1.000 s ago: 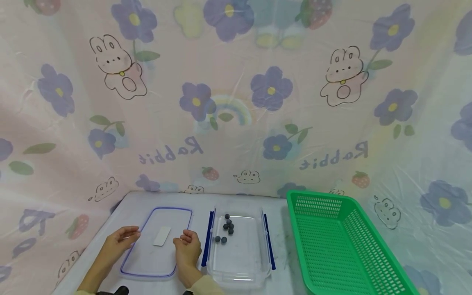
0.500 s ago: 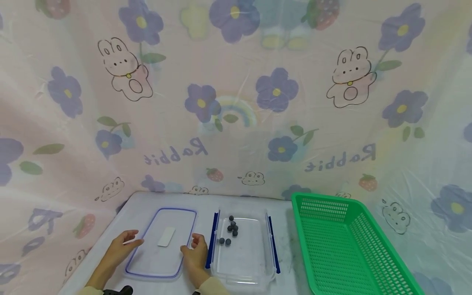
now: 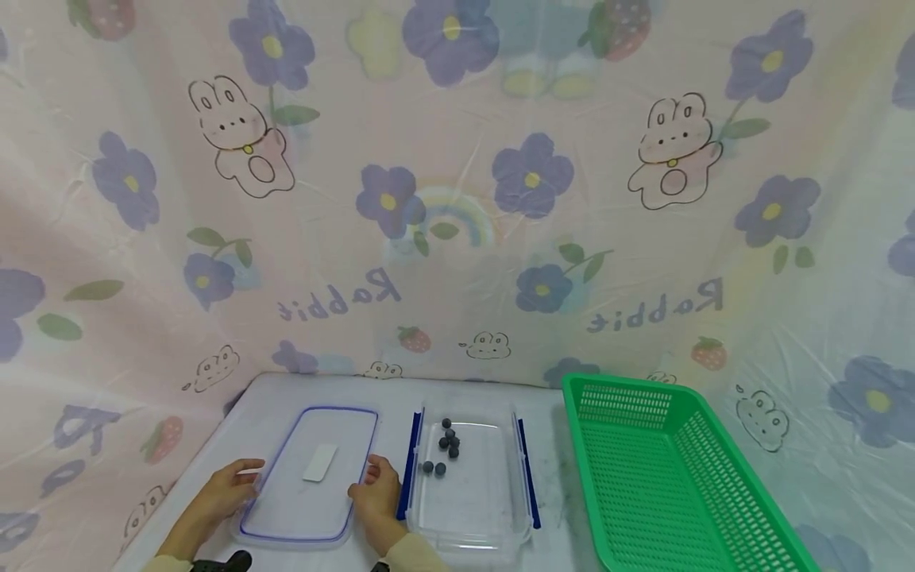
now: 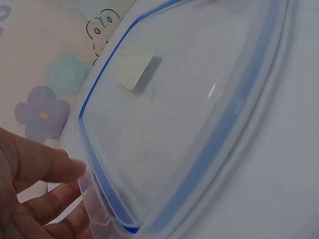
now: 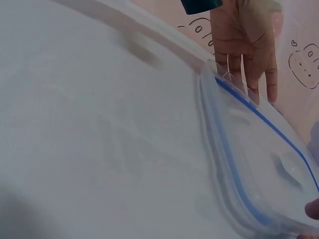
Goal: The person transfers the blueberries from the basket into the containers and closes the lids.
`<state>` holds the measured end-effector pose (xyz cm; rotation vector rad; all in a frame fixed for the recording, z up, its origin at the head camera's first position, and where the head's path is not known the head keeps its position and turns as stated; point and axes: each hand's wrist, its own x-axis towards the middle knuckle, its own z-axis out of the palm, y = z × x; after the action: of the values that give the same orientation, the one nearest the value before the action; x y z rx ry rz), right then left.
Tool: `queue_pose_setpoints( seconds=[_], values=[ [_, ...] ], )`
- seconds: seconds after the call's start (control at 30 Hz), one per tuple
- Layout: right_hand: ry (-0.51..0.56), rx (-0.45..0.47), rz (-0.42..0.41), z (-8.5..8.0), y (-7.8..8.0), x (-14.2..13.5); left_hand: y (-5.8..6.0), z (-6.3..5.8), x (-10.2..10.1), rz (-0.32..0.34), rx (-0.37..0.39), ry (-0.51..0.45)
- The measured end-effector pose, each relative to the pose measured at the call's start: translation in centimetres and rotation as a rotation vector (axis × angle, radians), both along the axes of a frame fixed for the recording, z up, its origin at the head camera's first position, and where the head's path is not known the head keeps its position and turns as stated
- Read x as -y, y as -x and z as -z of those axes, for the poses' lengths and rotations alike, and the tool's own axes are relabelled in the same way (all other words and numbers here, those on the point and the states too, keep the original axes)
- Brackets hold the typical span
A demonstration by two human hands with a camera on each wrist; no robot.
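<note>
A clear plastic container lid (image 3: 307, 508) with a blue seal lies on the left of the table, a white rectangular patch (image 3: 320, 462) at its middle. My left hand (image 3: 223, 494) pinches the lid's left edge; the left wrist view has its thumb at the side flap and the other fingers lower down. On the opposite edge, my right hand (image 3: 379, 494) holds the lid between thumb and fingers. Just right of that hand stands a clear food container (image 3: 468, 496) with blue side clips. Several blueberries (image 3: 453, 453) lie in its left half.
A large green plastic basket (image 3: 643, 477) stands at the right of the table. Behind the white tabletop (image 3: 400, 389) hangs a patterned curtain (image 3: 457, 302), which also closes off both sides.
Both hands have come in to the lid's two side edges and taken hold of them. The lid has shifted slightly toward me. Container, blueberries and basket stay put.
</note>
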<state>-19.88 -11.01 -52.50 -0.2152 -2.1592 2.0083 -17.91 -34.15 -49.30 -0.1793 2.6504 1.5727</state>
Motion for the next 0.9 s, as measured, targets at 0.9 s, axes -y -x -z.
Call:
queue_pose_setpoints(
  seconds=[0.9],
  values=[
    [0.112,-0.008,-0.092,-4.4,-1.3,-0.2,-2.2,-3.0,3.0,0.069,-0.024,-0.171]
  ],
)
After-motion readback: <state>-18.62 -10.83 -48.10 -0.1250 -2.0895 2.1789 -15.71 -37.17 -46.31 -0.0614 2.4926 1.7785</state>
